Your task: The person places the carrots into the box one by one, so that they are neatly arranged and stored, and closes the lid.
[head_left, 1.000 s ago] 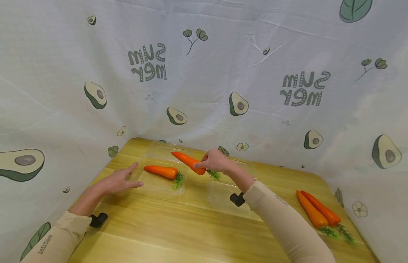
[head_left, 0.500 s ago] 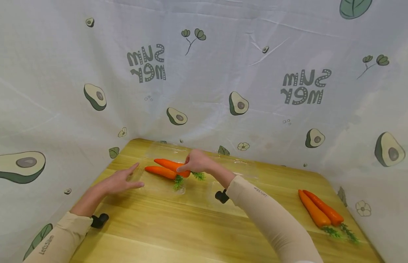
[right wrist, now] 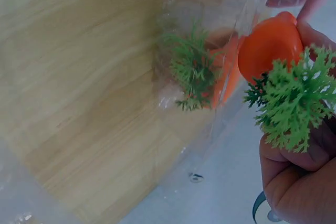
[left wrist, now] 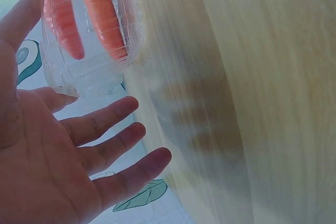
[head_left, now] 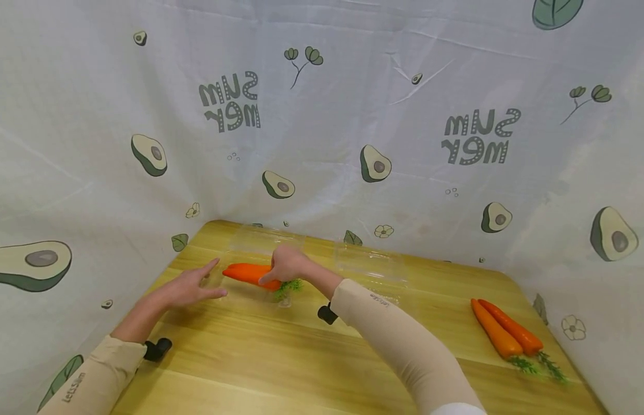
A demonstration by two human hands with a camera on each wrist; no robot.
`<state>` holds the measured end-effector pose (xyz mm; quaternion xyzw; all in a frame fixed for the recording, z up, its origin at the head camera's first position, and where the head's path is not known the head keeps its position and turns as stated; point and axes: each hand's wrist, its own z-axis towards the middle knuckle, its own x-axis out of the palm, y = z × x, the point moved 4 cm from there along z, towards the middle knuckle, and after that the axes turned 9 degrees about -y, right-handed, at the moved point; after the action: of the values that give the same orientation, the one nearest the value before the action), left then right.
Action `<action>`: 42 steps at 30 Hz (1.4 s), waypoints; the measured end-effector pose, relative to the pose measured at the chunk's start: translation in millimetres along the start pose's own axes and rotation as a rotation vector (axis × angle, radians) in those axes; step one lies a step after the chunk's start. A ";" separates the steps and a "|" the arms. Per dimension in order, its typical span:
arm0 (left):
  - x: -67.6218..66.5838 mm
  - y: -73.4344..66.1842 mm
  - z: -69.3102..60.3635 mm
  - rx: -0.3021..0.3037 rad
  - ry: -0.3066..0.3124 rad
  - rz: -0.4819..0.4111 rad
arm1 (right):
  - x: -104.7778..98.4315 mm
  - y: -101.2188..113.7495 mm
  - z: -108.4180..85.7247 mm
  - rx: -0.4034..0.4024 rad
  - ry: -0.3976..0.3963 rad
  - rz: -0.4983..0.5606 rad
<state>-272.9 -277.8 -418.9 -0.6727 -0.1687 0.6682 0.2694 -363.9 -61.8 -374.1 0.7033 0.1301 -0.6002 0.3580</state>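
Note:
My right hand (head_left: 290, 265) pinches the thick end of an orange carrot (head_left: 249, 273) at a clear plastic box on the left of the table. In the right wrist view the held carrot (right wrist: 270, 48) shows its green leaves, and a second carrot (right wrist: 227, 74) lies inside the box's clear wall. The left wrist view shows two carrot tips, one of them a carrot (left wrist: 100, 14), within the clear box (left wrist: 100, 80). My left hand (head_left: 184, 287) is spread at the box's left end, fingers apart; its palm (left wrist: 47, 156) holds nothing.
Two more carrots (head_left: 495, 331) lie side by side at the table's right edge. Another clear plastic box with a raised lid (head_left: 371, 264) stands right of the first. A patterned curtain (head_left: 322, 132) hangs behind the wooden table (head_left: 259, 357).
My right hand has moved left and down with its carrot, from above the box's right side to beside the other carrot. My left hand has stayed nearly still.

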 end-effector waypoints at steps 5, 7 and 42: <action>0.4 -0.4 -1.3 -0.011 0.008 -0.015 | 11.2 2.5 6.5 0.046 0.022 -0.020; 0.3 -0.6 -1.8 -0.011 0.007 -0.018 | 14.8 3.9 7.8 0.064 0.029 -0.015; -22.1 -6.0 32.4 -0.085 -0.004 -0.066 | -13.9 -43.3 5.9 0.241 -0.231 0.139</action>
<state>-305.3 -281.6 -396.3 -0.6762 -0.2198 0.6525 0.2621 -398.3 -31.5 -376.3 0.6748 -0.0337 -0.6621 0.3243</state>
